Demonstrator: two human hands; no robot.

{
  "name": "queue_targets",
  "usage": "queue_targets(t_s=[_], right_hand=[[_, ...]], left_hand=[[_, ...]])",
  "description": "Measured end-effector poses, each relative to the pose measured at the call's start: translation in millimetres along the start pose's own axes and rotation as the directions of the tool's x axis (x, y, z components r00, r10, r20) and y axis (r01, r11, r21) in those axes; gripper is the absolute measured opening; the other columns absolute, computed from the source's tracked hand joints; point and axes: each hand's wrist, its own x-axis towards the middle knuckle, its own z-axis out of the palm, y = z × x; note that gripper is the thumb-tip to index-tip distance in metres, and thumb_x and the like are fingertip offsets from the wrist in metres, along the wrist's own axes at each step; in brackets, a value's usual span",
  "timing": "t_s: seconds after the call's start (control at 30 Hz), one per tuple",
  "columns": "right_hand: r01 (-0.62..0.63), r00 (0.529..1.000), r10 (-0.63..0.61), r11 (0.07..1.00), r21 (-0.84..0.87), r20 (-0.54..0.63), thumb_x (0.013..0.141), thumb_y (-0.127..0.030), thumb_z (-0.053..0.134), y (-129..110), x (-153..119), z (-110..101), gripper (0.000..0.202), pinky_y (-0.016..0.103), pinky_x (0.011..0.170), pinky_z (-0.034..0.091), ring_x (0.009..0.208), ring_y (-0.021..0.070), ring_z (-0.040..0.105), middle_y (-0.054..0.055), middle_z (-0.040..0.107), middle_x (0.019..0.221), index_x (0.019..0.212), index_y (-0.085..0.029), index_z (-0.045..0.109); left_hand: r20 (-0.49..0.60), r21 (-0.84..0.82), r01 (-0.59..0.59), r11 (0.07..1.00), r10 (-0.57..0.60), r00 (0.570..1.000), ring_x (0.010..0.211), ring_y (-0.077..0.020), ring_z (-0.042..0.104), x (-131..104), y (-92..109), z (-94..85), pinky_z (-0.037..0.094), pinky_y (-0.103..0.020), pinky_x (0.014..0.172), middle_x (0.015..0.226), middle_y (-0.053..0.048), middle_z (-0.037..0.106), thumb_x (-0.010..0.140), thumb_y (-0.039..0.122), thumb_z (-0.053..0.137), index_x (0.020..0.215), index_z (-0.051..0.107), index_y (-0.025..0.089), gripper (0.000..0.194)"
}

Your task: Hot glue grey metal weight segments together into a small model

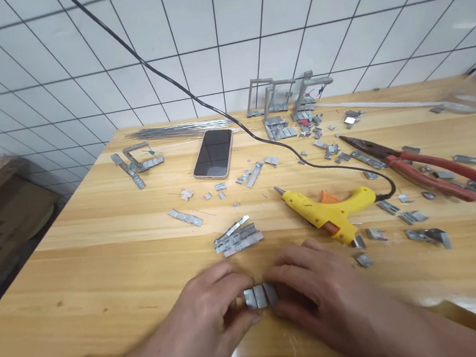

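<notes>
Hands (261, 307) pinched around metal strip (260, 296)

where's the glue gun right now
In the head view the yellow glue gun lies on its side on the wooden table, right of centre, just beyond the right hand and in front of the red-handled pliers.

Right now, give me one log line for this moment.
left hand: on metal strip | right hand: on same strip | glue gun: lying on table, untouched
</notes>
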Motion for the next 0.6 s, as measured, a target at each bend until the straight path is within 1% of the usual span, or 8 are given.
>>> queue_targets(t_s=[0.17,0.33,0.6], right_hand=[[0.015,1.0,-0.014,0.999,0.051,-0.018,0.086,-0.017,0.063,2.2,0.6,5.8,0.007,0.033,0.066,0.041,0.072,0.0191,0.057,0.002,0.062,0.077,0.079,-0.018,0.065],[0.03,0.999,-0.027,0.996,0.079,-0.035,0.087,-0.018,0.062,4.3,-0.6,8.4,0.007,0.032,0.067,0.041,0.072,0.0184,0.055,0.001,0.061,0.077,0.08,-0.018,0.064],[0.049,0.998,-0.044,0.993,0.112,-0.045,0.087,-0.015,0.06,4.6,-0.8,11.7,0.006,0.032,0.068,0.042,0.075,0.0185,0.054,0.003,0.061,0.08,0.083,-0.017,0.063]], left_hand=[[-0.028,-0.028,-0.075,0.997,0.074,0.997,0.078,-0.0144,0.059,1.0,-4.1,4.1,0.046,-0.023,0.068,0.084,-0.001,0.061,0.085,0.008,0.059,0.086,0.066,0.018,0.012],[-0.042,-0.034,-0.066,0.997,0.065,0.997,0.073,-0.0162,0.058,2.7,-4.6,4.9,0.047,-0.026,0.064,0.08,-0.004,0.06,0.085,0.008,0.057,0.085,0.069,0.015,0.014],[-0.033,-0.036,-0.102,0.994,0.101,0.994,0.073,-0.0161,0.057,4.6,-4.6,4.8,0.046,-0.026,0.065,0.079,-0.004,0.06,0.087,0.008,0.053,0.082,0.066,0.015,0.016]])
